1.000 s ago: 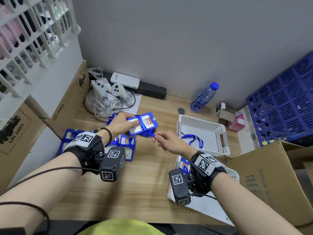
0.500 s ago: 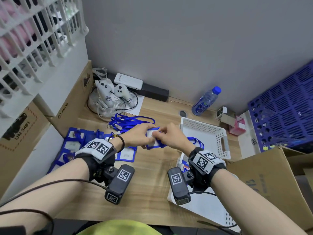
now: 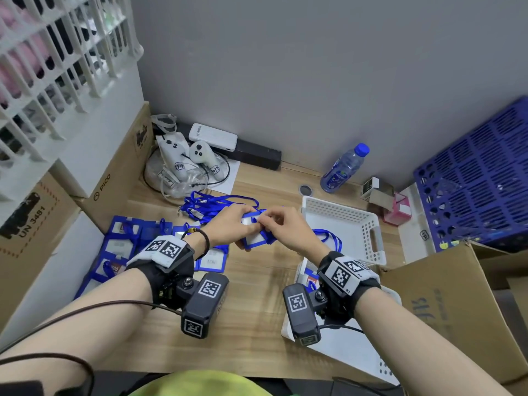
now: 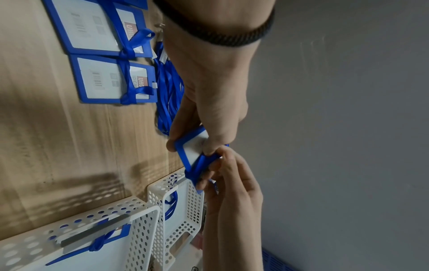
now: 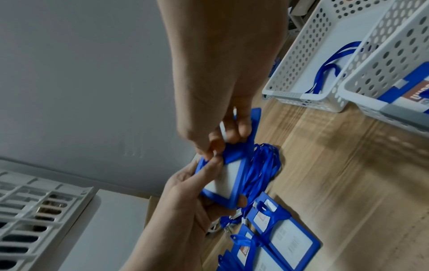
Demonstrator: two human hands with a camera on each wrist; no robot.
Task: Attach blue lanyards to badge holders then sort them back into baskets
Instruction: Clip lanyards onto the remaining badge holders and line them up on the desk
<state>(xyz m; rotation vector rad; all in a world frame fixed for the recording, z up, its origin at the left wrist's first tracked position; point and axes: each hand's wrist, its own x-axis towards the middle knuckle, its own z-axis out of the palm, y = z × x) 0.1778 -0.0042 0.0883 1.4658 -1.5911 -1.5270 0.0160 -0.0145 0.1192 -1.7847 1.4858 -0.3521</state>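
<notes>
Grey wall and a wooden bench (image 3: 251,304) frame the work. Above the bench, the left hand (image 3: 231,224) pinches a badge holder (image 3: 255,238) by its edges while the right hand (image 3: 288,230) pinches the blue lanyard (image 4: 199,165) wrapped across it. The step looks like tying or tucking the wrap; next likely calls for cinching it, then dropping the bundle in a basket. Two white baskets: the far one (image 3: 368,224) holds one lanyard, the near one (image 5: 362,102) a finished badge. A pile of loose lanyards (image 3: 211,205) and at least six wrapped holders (image 3: 123,247) lie left.

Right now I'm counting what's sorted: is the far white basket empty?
Not empty: the far white basket holds one loose blue lanyard on its floor; no badge holder shows inside.
</notes>
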